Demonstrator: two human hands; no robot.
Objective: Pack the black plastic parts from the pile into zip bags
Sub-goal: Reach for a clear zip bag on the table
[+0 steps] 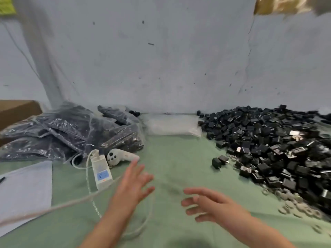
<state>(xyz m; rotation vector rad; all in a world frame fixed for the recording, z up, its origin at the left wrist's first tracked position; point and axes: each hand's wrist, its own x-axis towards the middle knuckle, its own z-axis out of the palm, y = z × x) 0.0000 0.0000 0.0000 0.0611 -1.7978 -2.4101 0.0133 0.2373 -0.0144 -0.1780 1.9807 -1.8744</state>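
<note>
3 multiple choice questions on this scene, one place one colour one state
1. Where does the pile of black parts lie? A. on the person's right B. on the person's left C. inside a box
2. What colour is the table cloth? A. red B. green C. yellow
3. How are the left hand and right hand? A. both gripping bags B. one pinching a part C. both open, empty
Answers: 1 A, the heap fills the right side; 2 B, it reads green; 3 C, fingers spread, holding nothing.

Matt green cloth (179,158) covers the table; glossy, crinkled clear plastic bags (71,133) far left; black plastic parts (268,140) (mostly matt) right.
</note>
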